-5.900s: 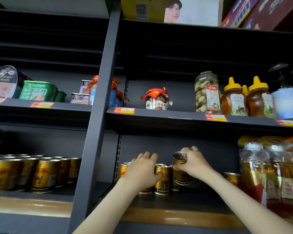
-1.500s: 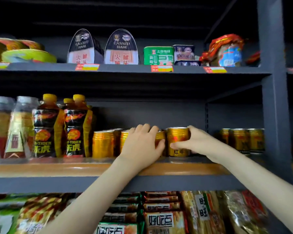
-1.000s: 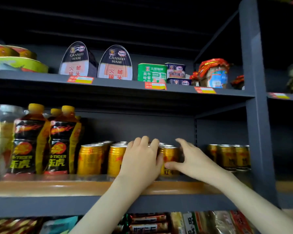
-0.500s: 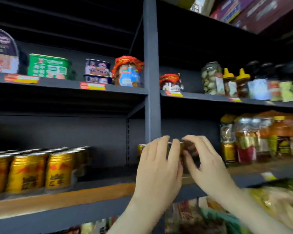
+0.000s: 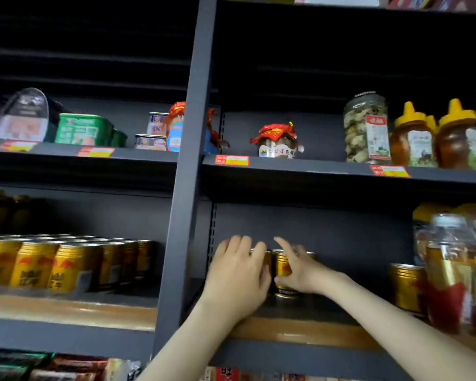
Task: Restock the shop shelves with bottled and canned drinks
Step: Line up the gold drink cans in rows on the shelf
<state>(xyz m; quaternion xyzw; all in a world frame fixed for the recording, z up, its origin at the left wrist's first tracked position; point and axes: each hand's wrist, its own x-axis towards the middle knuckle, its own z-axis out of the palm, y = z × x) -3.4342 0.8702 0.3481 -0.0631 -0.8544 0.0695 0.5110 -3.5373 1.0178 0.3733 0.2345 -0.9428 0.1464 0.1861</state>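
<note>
Two gold cans at the right-hand bay, a hand on each.

The right hand (image 5: 300, 272) pinches a gold can (image 5: 283, 270) between thumb and curled fingers, with the index finger lifted clear. The can stands upright, with its base on or just above the shelf (image 5: 313, 332), near the upright post (image 5: 187, 188). The left hand (image 5: 237, 273) curves over a second can (image 5: 267, 261) just beside it. Only a sliver of that can shows, so I cannot tell whether the hand grips it or merely steadies it. The main risk, as I judge it, is a knock: the cans are so close that a wrist drawing back could clip one and tip it. A tipped can could roll towards the shelf's front lip. The lone can (image 5: 407, 287) and the bottles (image 5: 448, 270) stand well apart and seem safe.
</note>
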